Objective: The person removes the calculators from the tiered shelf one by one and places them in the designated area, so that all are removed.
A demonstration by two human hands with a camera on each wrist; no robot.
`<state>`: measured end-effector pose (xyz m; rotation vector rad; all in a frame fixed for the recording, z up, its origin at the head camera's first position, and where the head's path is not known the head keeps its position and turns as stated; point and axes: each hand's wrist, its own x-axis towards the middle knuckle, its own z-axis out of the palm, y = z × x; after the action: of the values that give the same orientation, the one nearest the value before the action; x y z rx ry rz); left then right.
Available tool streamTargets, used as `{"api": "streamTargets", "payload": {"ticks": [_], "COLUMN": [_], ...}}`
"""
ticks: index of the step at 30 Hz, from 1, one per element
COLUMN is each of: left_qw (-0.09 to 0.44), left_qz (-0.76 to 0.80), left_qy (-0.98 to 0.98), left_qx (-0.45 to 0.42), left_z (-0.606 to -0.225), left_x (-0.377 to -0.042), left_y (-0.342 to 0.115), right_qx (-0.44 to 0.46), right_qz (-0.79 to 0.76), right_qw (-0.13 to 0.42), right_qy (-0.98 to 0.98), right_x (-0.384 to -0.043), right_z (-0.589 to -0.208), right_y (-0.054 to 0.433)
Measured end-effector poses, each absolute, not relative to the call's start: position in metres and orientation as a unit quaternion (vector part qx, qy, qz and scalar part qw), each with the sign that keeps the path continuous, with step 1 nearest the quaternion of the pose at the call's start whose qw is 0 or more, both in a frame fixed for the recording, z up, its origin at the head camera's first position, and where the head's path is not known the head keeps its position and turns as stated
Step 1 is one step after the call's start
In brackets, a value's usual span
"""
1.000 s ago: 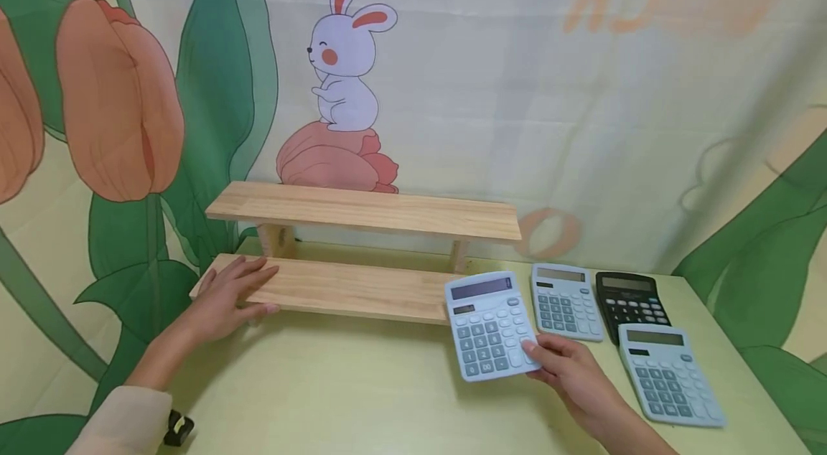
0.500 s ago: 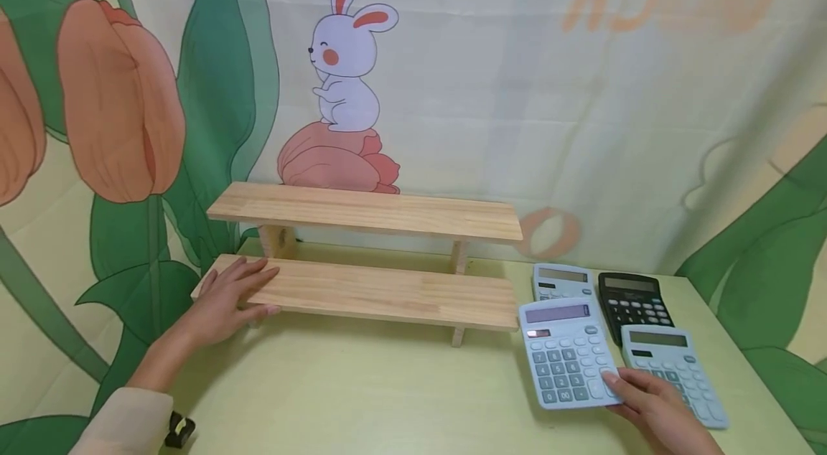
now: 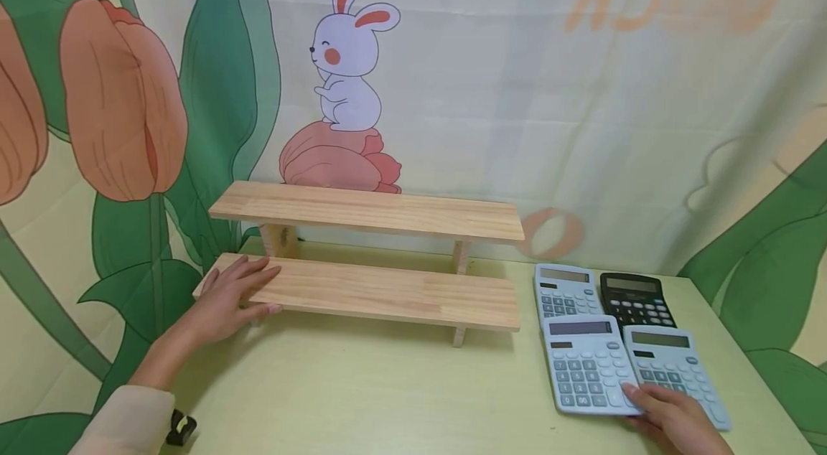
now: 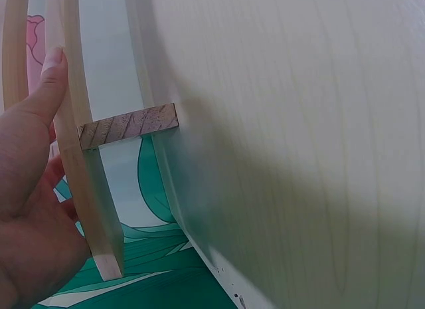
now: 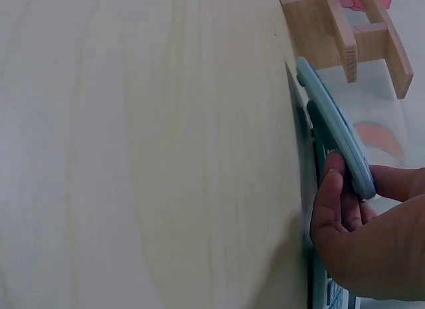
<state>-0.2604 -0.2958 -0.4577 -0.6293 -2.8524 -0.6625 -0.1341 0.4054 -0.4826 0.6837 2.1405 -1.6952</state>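
Note:
In the head view my right hand (image 3: 675,418) pinches a light-blue calculator (image 3: 584,369) by its lower right corner. The thumb lies on the key side and, in the right wrist view, the fingers curl beneath. That wrist view shows the held calculator (image 5: 339,126) tilted, its far end off the tabletop. It partly covers two light-blue calculators, one behind it (image 3: 563,291) and one to its right (image 3: 665,354). My left hand (image 3: 222,304) rests on the left end of the lower board of a two-step wooden shelf (image 3: 362,290), its fingers extended and thumb at the front edge.
A black calculator (image 3: 636,301) lies at the back right, beside the light-blue ones. The shelf's upper board (image 3: 368,209) stands in front of a printed curtain (image 3: 491,82). A small black object (image 3: 181,428) sits near my left sleeve. The pale tabletop (image 3: 362,390) stretches before the shelf.
My right hand has carried the calculator rightward, away from the shelf's right end and over beside the other calculators, lower in view. The left hand has stayed on the lower board.

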Motion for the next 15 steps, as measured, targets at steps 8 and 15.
{"api": "streamTargets", "payload": {"ticks": [8,15], "left_qw": [0.074,0.078], "left_qz": [-0.22,-0.22], "left_qy": [-0.95,-0.949], "left_qx": [-0.209,-0.21], "left_z": [-0.458,-0.458], "left_x": [-0.261,-0.259], "left_y": [-0.296,-0.295], "right_qx": [0.246,0.251], "right_qz": [-0.527,-0.475], "right_qw": [0.151,0.139], "right_qy": [0.799,0.832], "right_x": [-0.135,-0.135], "right_z": [-0.488,-0.496], "right_y": [0.403,0.405]}}
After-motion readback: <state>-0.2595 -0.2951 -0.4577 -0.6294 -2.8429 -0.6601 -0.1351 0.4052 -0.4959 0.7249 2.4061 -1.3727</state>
